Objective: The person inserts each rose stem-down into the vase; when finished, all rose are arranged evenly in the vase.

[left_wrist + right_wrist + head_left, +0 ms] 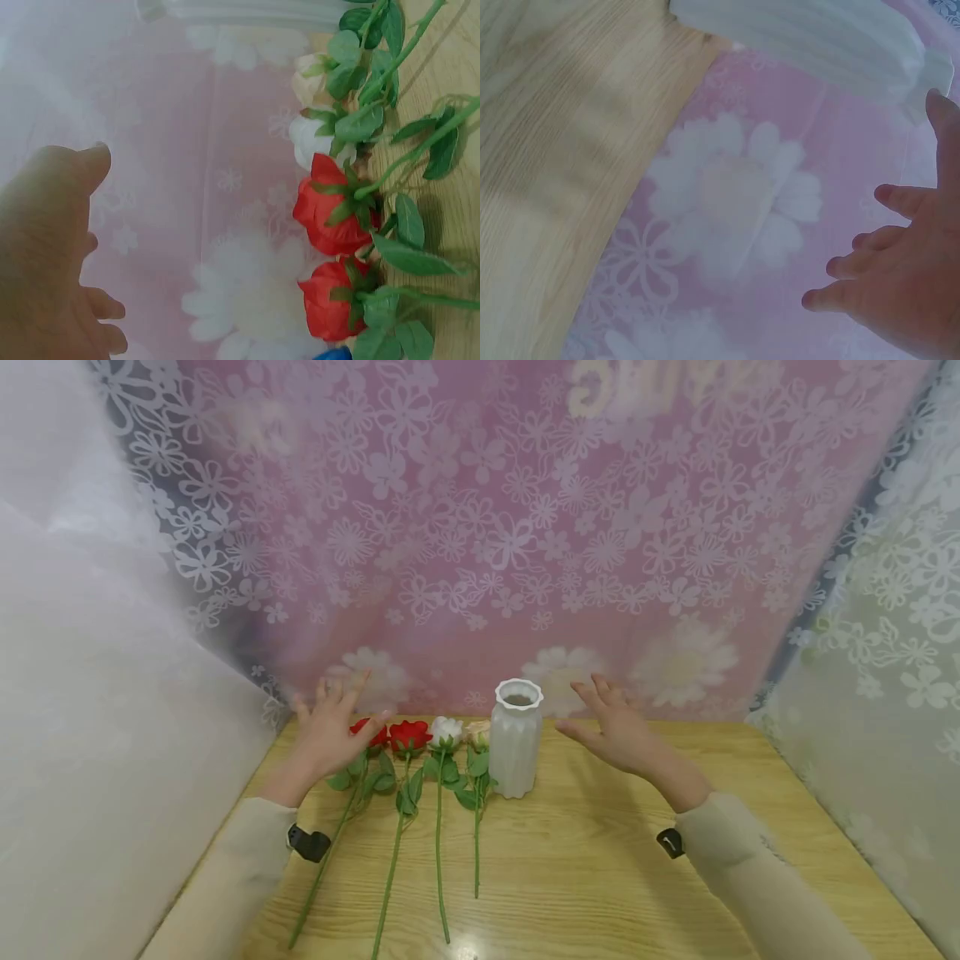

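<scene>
Both hands hover with spread fingers and hold nothing. My left hand (330, 735) is over the leftmost red rose (372, 732), partly covering its bloom in the head view. Beside that lie a second red rose (409, 737), a white rose (446, 732) and a cream rose (477, 734), long green stems toward me. In the left wrist view the red bloom (334, 210) is apart from the fingers. A white ribbed vase (514, 752) with a scalloped rim stands upright right of the roses. My right hand (618, 735) is in the air to the right of the vase.
The wood-grain table (570, 877) ends at a pink flowered curtain (480, 610) at the back. Whitish sheeting (90, 693) hangs at the left, and a flowered translucent sheet (885, 735) at the right. A small blue thing (334, 354) shows at the left wrist view's lower edge.
</scene>
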### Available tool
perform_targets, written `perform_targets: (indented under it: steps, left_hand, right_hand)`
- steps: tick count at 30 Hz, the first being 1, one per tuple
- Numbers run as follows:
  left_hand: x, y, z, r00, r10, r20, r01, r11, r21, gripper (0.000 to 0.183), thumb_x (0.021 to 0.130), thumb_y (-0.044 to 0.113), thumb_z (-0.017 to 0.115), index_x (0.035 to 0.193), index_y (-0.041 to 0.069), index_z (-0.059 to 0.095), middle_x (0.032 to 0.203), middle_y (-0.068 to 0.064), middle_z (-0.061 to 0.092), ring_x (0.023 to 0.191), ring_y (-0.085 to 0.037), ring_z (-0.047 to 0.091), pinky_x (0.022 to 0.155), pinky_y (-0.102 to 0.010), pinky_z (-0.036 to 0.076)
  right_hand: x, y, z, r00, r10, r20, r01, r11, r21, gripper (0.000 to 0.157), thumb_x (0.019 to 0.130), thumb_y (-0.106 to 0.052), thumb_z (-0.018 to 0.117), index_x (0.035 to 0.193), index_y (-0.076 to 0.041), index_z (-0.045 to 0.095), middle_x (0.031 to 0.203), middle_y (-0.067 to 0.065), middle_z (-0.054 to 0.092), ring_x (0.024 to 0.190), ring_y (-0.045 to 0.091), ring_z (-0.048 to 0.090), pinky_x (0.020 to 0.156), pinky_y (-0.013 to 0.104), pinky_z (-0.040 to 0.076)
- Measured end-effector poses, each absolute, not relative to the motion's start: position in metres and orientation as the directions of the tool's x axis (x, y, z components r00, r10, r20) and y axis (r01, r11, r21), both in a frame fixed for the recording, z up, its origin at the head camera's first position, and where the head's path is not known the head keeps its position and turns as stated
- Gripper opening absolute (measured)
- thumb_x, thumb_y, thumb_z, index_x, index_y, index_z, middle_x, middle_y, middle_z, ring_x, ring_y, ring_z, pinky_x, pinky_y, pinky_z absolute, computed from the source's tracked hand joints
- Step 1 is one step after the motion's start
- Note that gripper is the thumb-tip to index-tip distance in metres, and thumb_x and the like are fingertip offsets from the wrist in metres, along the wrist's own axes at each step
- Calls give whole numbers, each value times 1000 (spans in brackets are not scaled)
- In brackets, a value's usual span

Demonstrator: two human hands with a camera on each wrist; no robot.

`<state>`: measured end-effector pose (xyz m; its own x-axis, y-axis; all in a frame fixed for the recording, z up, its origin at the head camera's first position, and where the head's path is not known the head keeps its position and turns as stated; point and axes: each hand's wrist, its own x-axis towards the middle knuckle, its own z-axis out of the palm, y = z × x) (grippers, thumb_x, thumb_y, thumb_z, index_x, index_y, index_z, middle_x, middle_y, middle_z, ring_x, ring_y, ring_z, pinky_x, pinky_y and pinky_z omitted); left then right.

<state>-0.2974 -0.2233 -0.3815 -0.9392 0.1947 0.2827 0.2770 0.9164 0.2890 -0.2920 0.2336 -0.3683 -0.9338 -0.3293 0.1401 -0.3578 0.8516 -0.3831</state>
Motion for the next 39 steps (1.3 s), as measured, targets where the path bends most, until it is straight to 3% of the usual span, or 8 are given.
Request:
perform_targets:
  steps: [11, 14, 16, 18, 21, 25, 34, 39]
  left_hand:
    - [-284, -259, -386, -954, 174, 244, 271, 847, 457, 83, 107, 60, 48, 171, 31, 4, 177, -20, 8, 160, -52, 9, 118, -86, 5]
    - [-282, -267, -389, -960, 164, 229, 258, 837, 483, 83, 108, 58, 48, 172, 29, 3, 176, -22, 12, 154, -59, 24, 118, -83, 19]
    - [-281, -272, -392, -962, 156, 225, 250, 834, 492, 83, 109, 57, 48, 172, 27, 2, 172, -27, 23, 136, -59, 50, 114, -81, 32]
    - [-281, -278, -395, -963, 148, 225, 245, 828, 504, 83, 109, 57, 48, 172, 27, 2, 168, -30, 30, 123, -58, 60, 109, -79, 39]
    - [-280, -289, -401, -965, 132, 228, 239, 801, 549, 84, 109, 54, 50, 172, 25, 3, 164, -34, 34, 120, -58, 62, 104, -76, 46]
    - [-277, -301, -410, -964, 107, 242, 238, 750, 617, 83, 108, 50, 57, 172, 22, 12, 163, -36, 36, 137, -60, 50, 103, -71, 51]
    - [-263, -326, -426, -973, 41, 229, 184, 735, 653, 68, 108, 41, 60, 162, 5, 39, 137, -33, 64, 121, -52, 66, 95, -66, 58]
    - [-258, -335, -435, -984, 32, 174, 144, 718, 681, 65, 107, 37, 63, 157, -1, 45, 131, -32, 69, 110, -46, 72, 82, -48, 65]
  right_hand:
    - [-300, 203, -382, -918, -371, 138, -391, 794, -466, 93, 102, -69, 53, 171, -16, 18, 177, 21, 4, 159, 53, 15, 120, 79, 24]
    - [-301, 198, -387, -920, -370, 128, -383, 785, -486, 97, 101, -70, 53, 170, -12, 16, 177, 20, 5, 160, 51, 16, 121, 77, 26]
    - [-302, 194, -389, -917, -377, 131, -389, 774, -500, 97, 101, -69, 54, 170, -12, 16, 177, 21, 6, 160, 50, 17, 121, 77, 27]
    - [-303, 191, -390, -912, -387, 134, -398, 760, -514, 96, 101, -68, 55, 171, -14, 15, 176, 22, 7, 159, 51, 17, 121, 76, 27]
    - [-305, 186, -392, -905, -401, 146, -414, 745, -523, 93, 102, -65, 55, 171, -17, 16, 176, 25, 8, 158, 53, 19, 120, 77, 26]
    - [-306, 183, -393, -902, -404, 154, -421, 745, -517, 90, 104, -63, 55, 171, -16, 17, 175, 26, 10, 157, 53, 21, 120, 77, 27]
    - [-305, 181, -394, -901, -396, 179, -427, 729, -535, 89, 103, -62, 58, 170, -15, 22, 174, 22, 20, 155, 50, 30, 121, 73, 31]
    - [-306, 182, -396, -897, -396, 194, -433, 708, -558, 91, 102, -62, 60, 170, -15, 21, 167, 20, 40, 146, 47, 48, 116, 69, 42]
